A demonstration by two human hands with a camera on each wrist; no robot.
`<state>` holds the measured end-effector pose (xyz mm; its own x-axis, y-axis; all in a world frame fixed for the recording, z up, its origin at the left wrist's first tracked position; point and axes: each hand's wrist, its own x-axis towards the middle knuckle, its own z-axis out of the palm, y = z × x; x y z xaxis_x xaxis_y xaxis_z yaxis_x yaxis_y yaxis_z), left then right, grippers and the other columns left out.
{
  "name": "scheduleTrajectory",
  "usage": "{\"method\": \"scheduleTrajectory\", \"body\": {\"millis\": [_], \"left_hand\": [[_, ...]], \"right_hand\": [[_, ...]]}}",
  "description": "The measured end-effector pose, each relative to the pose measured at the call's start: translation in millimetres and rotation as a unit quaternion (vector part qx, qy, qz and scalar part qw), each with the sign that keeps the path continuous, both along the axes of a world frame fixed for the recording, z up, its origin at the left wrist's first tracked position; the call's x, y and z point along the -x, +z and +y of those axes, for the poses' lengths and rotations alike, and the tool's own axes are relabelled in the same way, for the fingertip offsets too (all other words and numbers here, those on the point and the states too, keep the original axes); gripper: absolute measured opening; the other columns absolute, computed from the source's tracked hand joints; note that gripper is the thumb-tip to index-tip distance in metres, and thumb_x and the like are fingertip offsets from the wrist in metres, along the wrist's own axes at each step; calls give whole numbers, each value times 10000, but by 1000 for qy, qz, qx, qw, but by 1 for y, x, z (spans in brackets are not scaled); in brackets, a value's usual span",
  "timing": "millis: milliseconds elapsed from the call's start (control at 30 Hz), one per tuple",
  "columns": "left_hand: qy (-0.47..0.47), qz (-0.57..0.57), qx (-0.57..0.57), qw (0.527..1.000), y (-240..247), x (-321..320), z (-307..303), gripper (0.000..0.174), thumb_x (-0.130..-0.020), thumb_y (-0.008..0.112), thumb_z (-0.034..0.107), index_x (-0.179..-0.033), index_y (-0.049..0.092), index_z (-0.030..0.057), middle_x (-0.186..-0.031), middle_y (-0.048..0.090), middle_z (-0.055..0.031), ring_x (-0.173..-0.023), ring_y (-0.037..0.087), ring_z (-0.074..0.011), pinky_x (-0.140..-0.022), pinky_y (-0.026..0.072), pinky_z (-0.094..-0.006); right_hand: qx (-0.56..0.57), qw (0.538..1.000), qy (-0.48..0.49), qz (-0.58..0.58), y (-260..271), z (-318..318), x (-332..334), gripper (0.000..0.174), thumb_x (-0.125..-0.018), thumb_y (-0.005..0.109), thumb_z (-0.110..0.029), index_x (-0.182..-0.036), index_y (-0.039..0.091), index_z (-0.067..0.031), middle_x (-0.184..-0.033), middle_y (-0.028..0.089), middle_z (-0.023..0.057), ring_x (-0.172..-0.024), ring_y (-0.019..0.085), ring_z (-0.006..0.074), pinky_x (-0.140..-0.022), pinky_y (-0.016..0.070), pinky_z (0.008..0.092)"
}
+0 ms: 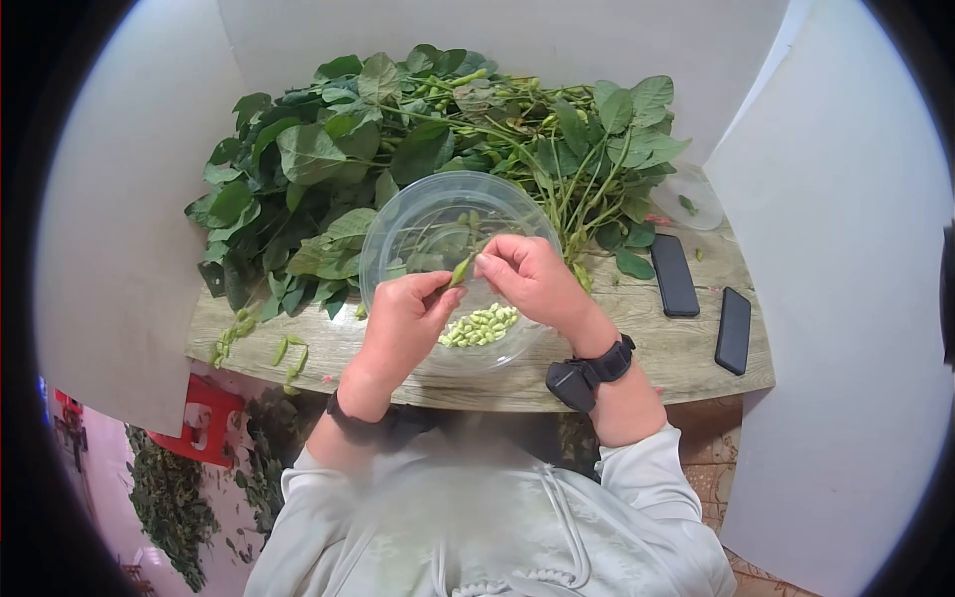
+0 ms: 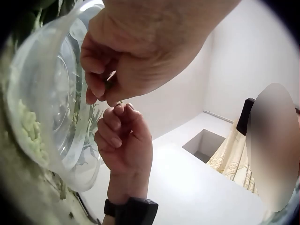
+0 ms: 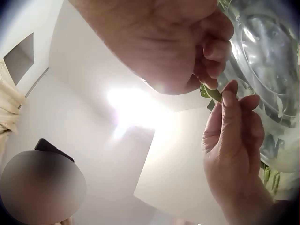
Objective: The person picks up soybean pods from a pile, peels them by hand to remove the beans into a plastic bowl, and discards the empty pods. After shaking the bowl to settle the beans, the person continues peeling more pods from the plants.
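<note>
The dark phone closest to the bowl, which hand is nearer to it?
Right. In the head view, the right hand shows over the right side of the bowl, toward the dark phone but not touching it; the left hand is farther away, over the bowl's left side.

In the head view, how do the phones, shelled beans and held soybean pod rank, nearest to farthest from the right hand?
1. Soybean pod, at the right hand.
2. Shelled beans, below, in the bowl.
3. Left phone, beside leaves.
4. Right phone, near the table's edge.
</note>
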<state>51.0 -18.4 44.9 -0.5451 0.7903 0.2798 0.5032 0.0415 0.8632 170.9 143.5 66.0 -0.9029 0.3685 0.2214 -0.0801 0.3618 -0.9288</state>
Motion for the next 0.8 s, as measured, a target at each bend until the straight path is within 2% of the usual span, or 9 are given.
{"method": "scheduleTrajectory", "body": {"millis": [100, 200, 333, 467, 500, 533, 567, 633, 800], "left_hand": [[-4, 14, -8, 1000, -6, 1, 2, 226, -855, 747, 116, -1023, 706, -29, -785, 682, -162, -607, 627, -201, -568, 481, -305], [-11, 67, -13, 998, -4, -1, 4, 227, -843, 751, 121, -1015, 708, -22, -772, 668, -170, -605, 621, -234, -563, 477, -328], [-28, 117, 11, 993, 2, -4, 5, 192, -816, 748, 100, -971, 711, -7, -739, 630, -157, -611, 591, -288, -566, 463, -372], [-40, 146, 22, 988, 5, -9, 5, 161, -809, 739, 77, -948, 708, 1, -736, 610, -143, -629, 583, -294, -572, 453, -387], [-39, 140, 4, 989, 5, -9, 4, 153, -810, 737, 63, -942, 697, -6, -720, 595, -139, -606, 543, -270, -560, 428, -368], [-38, 133, -14, 990, 5, -10, 4, 146, -812, 734, 49, -935, 687, -12, -703, 581, -136, -582, 502, -245, -547, 403, -348], [-49, 135, -16, 989, 6, -12, 3, 146, -812, 734, 49, -935, 687, -12, -703, 581, -136, -582, 502, -245, -547, 403, -348], [-34, 134, 1, 990, 8, -13, 2, 124, -809, 728, 35, -909, 679, -18, -686, 554, -135, -583, 494, -241, -545, 400, -350], [-53, 162, 20, 985, 5, -11, 2, 136, -836, 704, 39, -962, 699, -12, -727, 576, -131, -621, 542, -276, -577, 434, -369]], "right_hand": [[-56, 998, 5, 37, -6, -4, 2, 173, -911, 618, -113, -809, 641, 24, -575, 535, 14, -550, 428, 59, -483, 361, 278], [-64, 998, -10, 16, -6, -6, 3, 173, -887, 609, -107, -780, 634, 28, -564, 531, 15, -544, 431, 58, -477, 360, 284], [0, 1000, -1, 9, -11, -3, 6, 170, -875, 596, -100, -768, 632, 27, -569, 557, 38, -541, 449, 69, -484, 378, 285], [9, 999, 1, -41, -14, -3, 8, 188, -842, 613, -127, -729, 622, 23, -572, 564, 53, -551, 473, 84, -508, 406, 297], [6, 999, 9, -46, -15, -3, 8, 196, -828, 623, -140, -717, 619, 21, -573, 562, 53, -556, 479, 87, -515, 412, 302], [-8, 998, 20, -61, -14, -4, 7, 206, -875, 599, -123, -711, 586, 2, -614, 517, -43, -586, 421, 35, -501, 350, 257], [-8, 998, 9, -59, -15, -4, 7, 206, -875, 599, -123, -711, 586, 2, -614, 517, -43, -586, 421, 35, -501, 350, 257], [14, 997, 16, -68, -15, -5, 10, 204, -800, 612, -144, -695, 604, 30, -579, 558, 58, -563, 485, 90, -519, 415, 308], [3, 997, 9, -73, -15, -4, 9, 206, -789, 600, -138, -691, 597, 43, -579, 559, 75, -563, 487, 97, -514, 415, 311]]}}
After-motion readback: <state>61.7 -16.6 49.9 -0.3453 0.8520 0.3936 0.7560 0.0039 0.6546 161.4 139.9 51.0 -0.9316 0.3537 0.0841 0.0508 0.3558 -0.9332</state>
